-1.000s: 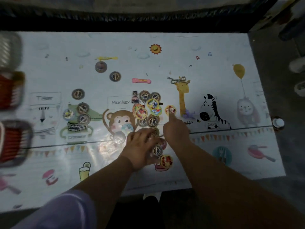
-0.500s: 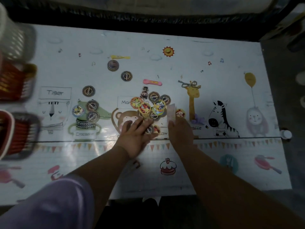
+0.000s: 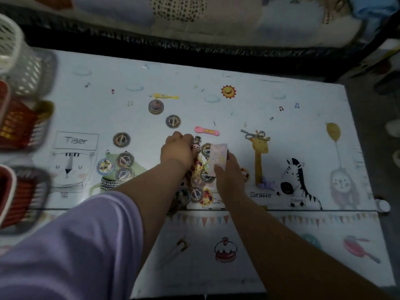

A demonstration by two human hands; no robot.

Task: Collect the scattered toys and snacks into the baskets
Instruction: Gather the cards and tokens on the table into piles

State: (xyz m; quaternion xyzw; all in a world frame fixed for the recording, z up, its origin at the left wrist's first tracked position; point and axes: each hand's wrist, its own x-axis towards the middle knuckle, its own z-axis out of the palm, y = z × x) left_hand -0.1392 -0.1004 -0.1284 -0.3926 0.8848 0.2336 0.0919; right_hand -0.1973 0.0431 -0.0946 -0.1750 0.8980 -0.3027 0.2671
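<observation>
On glossy mat (image 3: 303, 146) | R hand (image 3: 227, 176) pinches flat card (image 3: 219, 158) | L hand (image 3: 176, 151) curled over round discs (image 3: 196, 194), hold unclear

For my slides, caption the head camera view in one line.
Left hand curled over a cluster of toy discs, right hand pinching a pastel card, on an animal-print mat.

Lilac short sleeve (image 3: 82, 241) on left arm; right forearm bare.

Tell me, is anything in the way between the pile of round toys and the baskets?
Nothing tall is. Only a few flat round toys lie on the mat between the pile and the red baskets on the left. The right hand holds a card by the pile.
</observation>
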